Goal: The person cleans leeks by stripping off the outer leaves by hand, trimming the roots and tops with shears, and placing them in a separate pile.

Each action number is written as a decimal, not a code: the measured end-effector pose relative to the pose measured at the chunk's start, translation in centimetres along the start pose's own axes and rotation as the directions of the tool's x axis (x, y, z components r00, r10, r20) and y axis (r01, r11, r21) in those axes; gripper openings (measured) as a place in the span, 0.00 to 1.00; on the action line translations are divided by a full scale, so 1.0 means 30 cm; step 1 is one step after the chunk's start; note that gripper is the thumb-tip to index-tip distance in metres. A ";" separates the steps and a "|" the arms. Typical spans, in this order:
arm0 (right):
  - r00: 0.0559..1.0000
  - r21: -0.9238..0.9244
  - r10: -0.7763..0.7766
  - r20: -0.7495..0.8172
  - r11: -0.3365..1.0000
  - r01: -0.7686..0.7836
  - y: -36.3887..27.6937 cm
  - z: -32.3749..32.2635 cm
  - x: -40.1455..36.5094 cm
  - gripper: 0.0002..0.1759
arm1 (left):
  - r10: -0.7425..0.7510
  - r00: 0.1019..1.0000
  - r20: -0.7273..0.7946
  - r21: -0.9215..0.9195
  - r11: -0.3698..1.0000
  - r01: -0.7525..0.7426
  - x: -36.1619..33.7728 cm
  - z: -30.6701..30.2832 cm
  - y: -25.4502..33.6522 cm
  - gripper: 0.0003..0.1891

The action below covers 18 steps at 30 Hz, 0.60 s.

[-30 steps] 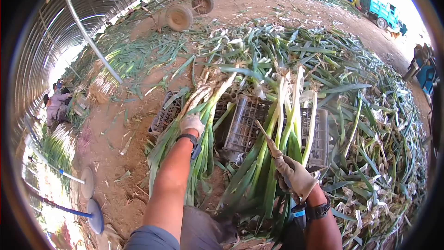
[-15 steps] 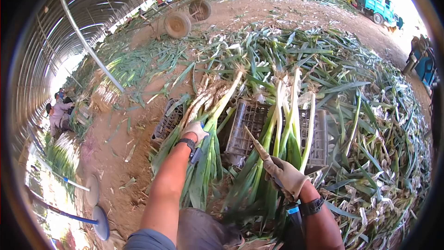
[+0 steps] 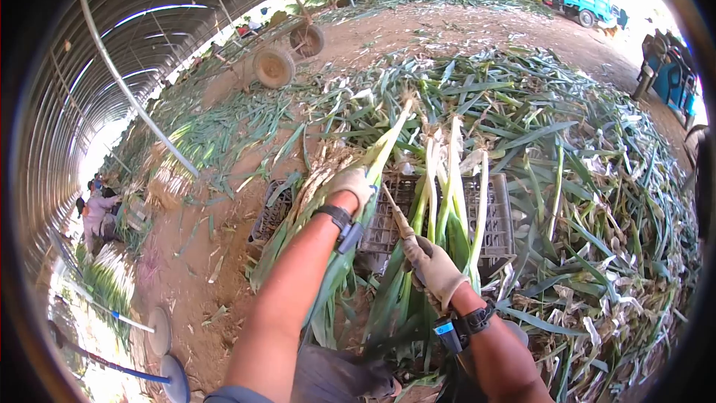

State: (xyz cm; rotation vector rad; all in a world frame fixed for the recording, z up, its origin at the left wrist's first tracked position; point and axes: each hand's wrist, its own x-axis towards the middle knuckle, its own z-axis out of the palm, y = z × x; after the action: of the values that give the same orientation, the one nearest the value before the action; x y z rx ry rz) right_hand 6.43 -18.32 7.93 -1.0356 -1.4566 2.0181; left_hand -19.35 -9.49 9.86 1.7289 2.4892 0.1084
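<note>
My left hand [image 3: 350, 185], in a pale glove, is closed round a leek [image 3: 384, 151] whose root end points up and away. Under and beside that hand lies a bunch of leeks with brownish stalks [image 3: 317, 177]. My right hand [image 3: 435, 269], also gloved, grips the handle of a pointed knife [image 3: 397, 215], its tip directed up toward the leek. Beyond the right hand, several leeks [image 3: 453, 172] with white stalks rest across a grey plastic crate [image 3: 501, 213]. A second, darker crate [image 3: 272, 213] is partly hidden by leaves at the left.
Cut leaves [image 3: 597, 201] are heaped at the right and behind the crates. A two-wheeled cart [image 3: 274, 67] stands beyond. A person [image 3: 97, 213] works at the far left beside leek bundles [image 3: 112, 269]. Others sit far back near a turquoise truck [image 3: 578, 0].
My left hand has moved up and right, lifting the leek away from the bunch. The knife in my right hand has shifted slightly left. The whole view has turned a little.
</note>
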 end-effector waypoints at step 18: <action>0.994 -0.369 0.087 0.065 0.928 -0.057 -0.002 -0.038 -0.104 0.34 | 0.010 1.000 0.004 -0.306 0.952 -0.008 -0.029 0.187 -0.165 0.30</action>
State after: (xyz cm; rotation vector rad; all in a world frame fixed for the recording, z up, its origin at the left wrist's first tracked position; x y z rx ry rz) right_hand 9.26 -19.84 8.79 -1.1801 -1.9172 1.8961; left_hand -22.93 -12.05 3.73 1.6076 2.3101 0.4641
